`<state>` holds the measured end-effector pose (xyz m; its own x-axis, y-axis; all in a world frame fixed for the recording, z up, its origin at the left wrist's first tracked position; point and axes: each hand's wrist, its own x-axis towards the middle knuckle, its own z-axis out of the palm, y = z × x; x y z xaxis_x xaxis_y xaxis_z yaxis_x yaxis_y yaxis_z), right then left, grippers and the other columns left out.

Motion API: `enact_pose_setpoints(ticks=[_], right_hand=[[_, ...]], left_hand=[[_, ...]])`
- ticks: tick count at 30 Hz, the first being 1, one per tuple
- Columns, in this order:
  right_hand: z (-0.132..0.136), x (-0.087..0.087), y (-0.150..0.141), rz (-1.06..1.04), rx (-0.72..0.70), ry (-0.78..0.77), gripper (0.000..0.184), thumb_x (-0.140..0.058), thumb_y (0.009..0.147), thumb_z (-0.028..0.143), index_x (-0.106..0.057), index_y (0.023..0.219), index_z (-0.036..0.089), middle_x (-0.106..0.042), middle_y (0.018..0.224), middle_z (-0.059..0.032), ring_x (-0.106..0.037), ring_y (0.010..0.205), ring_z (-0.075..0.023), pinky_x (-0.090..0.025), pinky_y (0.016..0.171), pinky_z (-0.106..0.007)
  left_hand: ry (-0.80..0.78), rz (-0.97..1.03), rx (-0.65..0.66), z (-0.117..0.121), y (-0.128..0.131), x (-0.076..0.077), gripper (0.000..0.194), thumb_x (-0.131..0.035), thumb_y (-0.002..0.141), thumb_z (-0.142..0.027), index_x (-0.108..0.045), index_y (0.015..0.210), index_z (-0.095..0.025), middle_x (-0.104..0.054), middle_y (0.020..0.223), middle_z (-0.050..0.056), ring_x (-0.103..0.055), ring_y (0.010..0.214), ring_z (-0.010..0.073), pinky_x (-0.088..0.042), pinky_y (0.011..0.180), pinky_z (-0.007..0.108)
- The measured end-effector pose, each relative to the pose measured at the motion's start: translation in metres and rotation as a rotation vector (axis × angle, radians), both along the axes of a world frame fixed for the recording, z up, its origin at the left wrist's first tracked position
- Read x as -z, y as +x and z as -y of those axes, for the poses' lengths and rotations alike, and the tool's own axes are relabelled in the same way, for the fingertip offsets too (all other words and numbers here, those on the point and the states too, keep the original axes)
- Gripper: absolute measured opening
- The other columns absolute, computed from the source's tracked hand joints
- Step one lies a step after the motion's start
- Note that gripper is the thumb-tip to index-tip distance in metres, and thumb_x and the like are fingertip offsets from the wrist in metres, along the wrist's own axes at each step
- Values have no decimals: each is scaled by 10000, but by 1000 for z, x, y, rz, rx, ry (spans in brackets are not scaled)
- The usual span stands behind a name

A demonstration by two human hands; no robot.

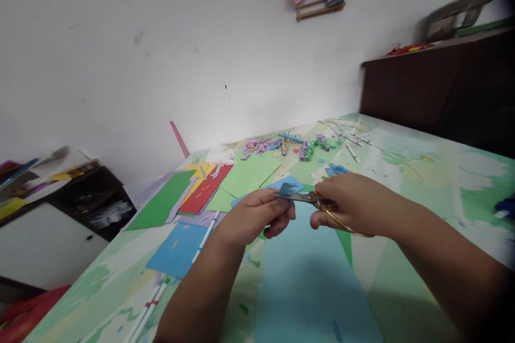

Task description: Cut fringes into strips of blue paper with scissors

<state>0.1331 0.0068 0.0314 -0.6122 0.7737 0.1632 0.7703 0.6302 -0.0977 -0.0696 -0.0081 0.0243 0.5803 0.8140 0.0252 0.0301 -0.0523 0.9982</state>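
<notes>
Between its thumb and fingers my left hand (255, 217) pinches a small piece of blue paper (288, 188) whose upper edge is cut into a fringe. My right hand (346, 203) is closed round the gold handles of a pair of scissors (308, 197). The blades point left and lie against the fringed paper, close to the left fingertips. Under both hands a large light blue sheet (314, 278) lies on the table. Beyond the right hand sits a small heap of blue fringed paper (338, 169).
Coloured sheets, among them a red sheet (205, 190), a green sheet (161, 201) and a blue sheet (179, 249), lie to the left. White sticks (147, 313) rest near the front left. Paper scraps (261, 146) and curled paper pieces (308, 149) lie toward the wall.
</notes>
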Motion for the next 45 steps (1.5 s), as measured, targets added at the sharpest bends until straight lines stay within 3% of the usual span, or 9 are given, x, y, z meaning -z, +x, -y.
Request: enact_pose_setpoints(ticks=[6,11,15,18,32,40,45], right_hand=[[0,0,2,-18,-19,-11,519,-393,733,691,-473,607,194,-552,602,-28,-444,516,-140,-241,477,-255],[-2,-1,5,-71,-6,-1,485,-434,709,686,-457,663,204,-542,650,-24,-436,548,-154,-257,495,-263],[-3,1,4,-97,-23,-11,472,-451,706,677,-446,683,206,-534,692,-25,-439,590,-165,-264,502,-261],[-2,1,3,-89,-43,-30,467,-436,721,672,-433,677,207,-526,690,-23,-425,579,-160,-261,502,-260],[0,3,0,-70,-4,1,546,-379,678,754,-417,644,210,-527,641,-20,-426,550,-161,-248,488,-252],[-4,6,2,-53,-6,47,559,-387,663,764,-413,597,209,-510,593,-16,-427,531,-154,-229,489,-258],[-3,5,2,-83,-10,88,524,-432,668,734,-406,650,211,-520,649,-24,-436,571,-167,-246,500,-260]], left_hand=[[74,75,59,-4,-1,7,335,-536,755,-445,-530,633,-133,-401,409,-50,-331,355,48,-251,393,204],[195,88,-131,-3,0,6,308,-487,801,-430,-521,689,-144,-395,420,-65,-328,368,48,-260,403,195],[370,-101,-267,1,4,2,305,-438,835,-410,-517,702,-147,-430,470,-53,-375,415,57,-306,440,198],[456,-215,-238,4,9,1,313,-384,862,-380,-502,684,-151,-469,515,-34,-428,445,65,-350,475,203],[361,-205,-194,6,11,1,319,-383,849,-364,-475,623,-158,-401,424,-66,-358,371,52,-314,433,197],[208,-35,-86,5,11,4,350,-458,803,-434,-460,590,-157,-385,392,-64,-326,347,47,-251,381,189],[287,13,-90,4,8,4,371,-449,820,-439,-463,584,-153,-384,399,-59,-330,347,44,-249,378,188]])
